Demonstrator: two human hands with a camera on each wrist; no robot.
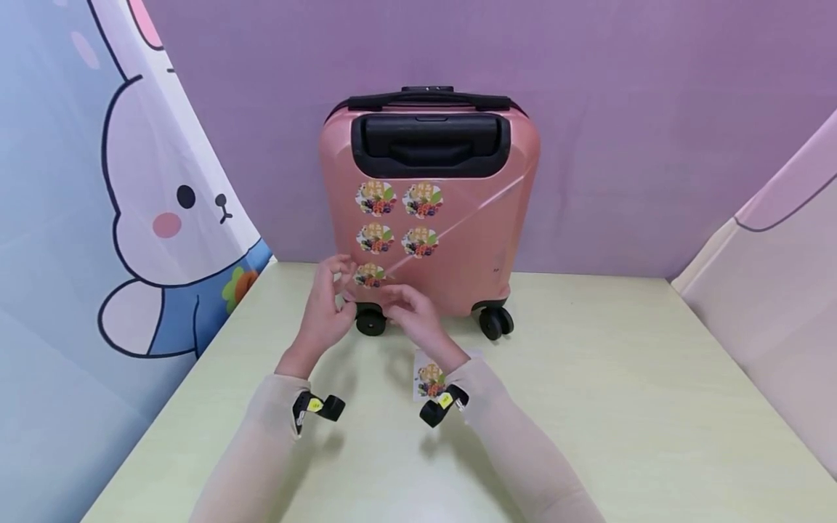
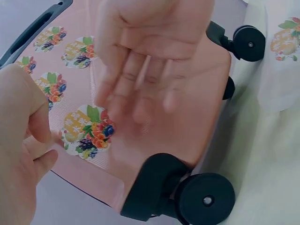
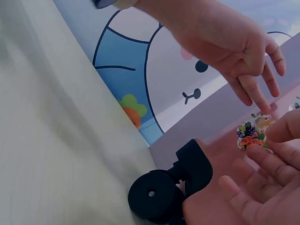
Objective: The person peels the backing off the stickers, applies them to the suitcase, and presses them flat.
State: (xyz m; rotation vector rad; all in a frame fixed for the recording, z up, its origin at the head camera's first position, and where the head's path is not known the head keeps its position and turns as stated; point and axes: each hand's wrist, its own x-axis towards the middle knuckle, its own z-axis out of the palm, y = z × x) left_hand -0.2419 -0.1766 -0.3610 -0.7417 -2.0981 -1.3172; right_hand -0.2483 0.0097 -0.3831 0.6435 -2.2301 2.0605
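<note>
A pink suitcase (image 1: 458, 232) stands upright, with several round fruit stickers on its front. Low on its left side is the lowest fruit sticker (image 2: 86, 133), lying on the shell above a black wheel (image 2: 206, 199). My left hand (image 1: 325, 301) is at the sticker's left edge, fingers loosely bent and fingertips close to it. From the other side my right hand (image 1: 418, 316) reaches toward the same sticker, its fingers (image 3: 262, 171) relaxed and slightly spread at the sticker's edge. Neither hand shows anything gripped between its fingers.
On the pale table (image 1: 621, 392), a white sheet with a fruit sticker (image 1: 430, 379) lies partly under my right wrist. A second black wheel (image 1: 495, 322) supports the suitcase's right side. Behind it hangs a purple cloth (image 1: 621, 145), with a cartoon-printed cloth (image 1: 150, 218) at left.
</note>
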